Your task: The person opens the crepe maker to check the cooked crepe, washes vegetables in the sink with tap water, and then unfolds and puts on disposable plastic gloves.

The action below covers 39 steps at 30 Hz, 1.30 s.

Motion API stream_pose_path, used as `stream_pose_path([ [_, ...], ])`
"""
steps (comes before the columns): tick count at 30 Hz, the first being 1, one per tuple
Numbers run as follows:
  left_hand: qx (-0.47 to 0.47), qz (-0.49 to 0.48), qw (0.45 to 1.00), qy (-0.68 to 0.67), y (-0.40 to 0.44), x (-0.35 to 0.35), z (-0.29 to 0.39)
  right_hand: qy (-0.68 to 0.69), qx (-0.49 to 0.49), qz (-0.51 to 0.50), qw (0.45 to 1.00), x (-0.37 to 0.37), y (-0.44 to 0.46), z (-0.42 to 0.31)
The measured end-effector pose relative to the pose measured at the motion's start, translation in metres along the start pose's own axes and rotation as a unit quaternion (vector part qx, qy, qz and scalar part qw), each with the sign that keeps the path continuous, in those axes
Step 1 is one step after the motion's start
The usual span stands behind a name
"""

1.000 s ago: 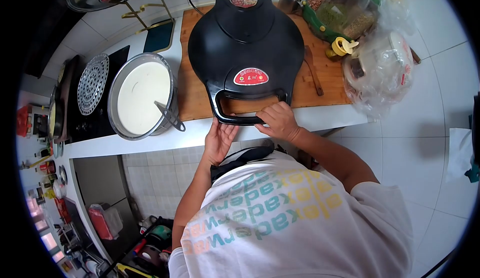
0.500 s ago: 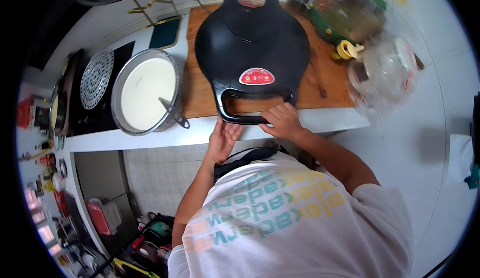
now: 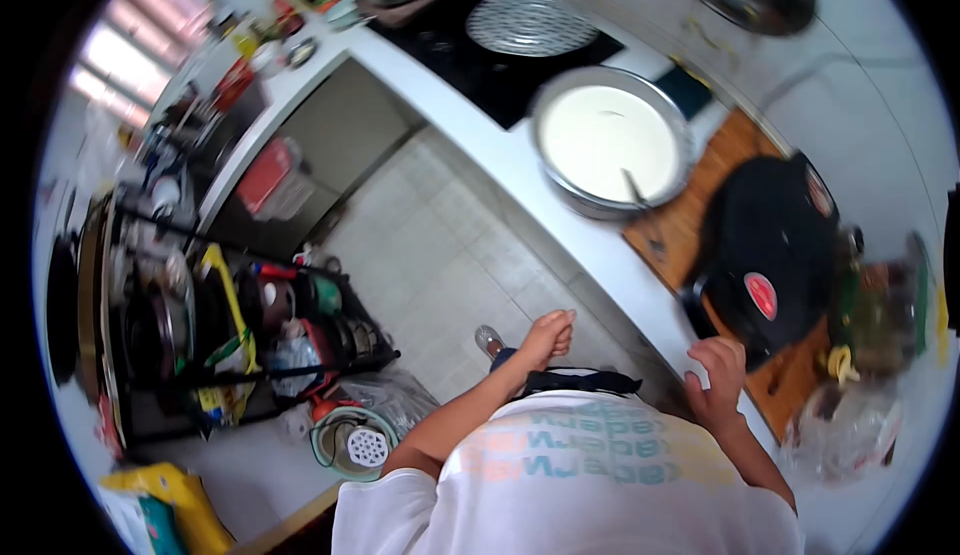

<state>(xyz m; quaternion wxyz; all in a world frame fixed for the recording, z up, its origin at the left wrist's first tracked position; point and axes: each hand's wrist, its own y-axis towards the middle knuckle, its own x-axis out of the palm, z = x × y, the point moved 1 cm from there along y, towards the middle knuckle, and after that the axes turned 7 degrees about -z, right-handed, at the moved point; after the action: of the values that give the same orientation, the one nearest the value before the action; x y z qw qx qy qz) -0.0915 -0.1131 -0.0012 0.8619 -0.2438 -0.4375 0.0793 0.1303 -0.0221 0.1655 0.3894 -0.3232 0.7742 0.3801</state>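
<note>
1 camera | head-worn | facing forward, down | counter [image 3: 500, 155] near

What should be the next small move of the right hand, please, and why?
I would probably draw the right hand slightly back from the black appliance. The appliance looks closed, and the hand is at its front edge with fingers half curled; the blur hides whether they touch. The left hand is away from it, above the floor.

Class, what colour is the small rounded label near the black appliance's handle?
The small rounded label is mainly red, best seen in the head view.
</note>
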Motion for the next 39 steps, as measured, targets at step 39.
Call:
stream_pose_path([
  [39,0.353,0.429,0.548,0.626,-0.073,-0.381,0.532,0.454,-0.228,-0.153,0.847,0.267,0.723,-0.193],
])
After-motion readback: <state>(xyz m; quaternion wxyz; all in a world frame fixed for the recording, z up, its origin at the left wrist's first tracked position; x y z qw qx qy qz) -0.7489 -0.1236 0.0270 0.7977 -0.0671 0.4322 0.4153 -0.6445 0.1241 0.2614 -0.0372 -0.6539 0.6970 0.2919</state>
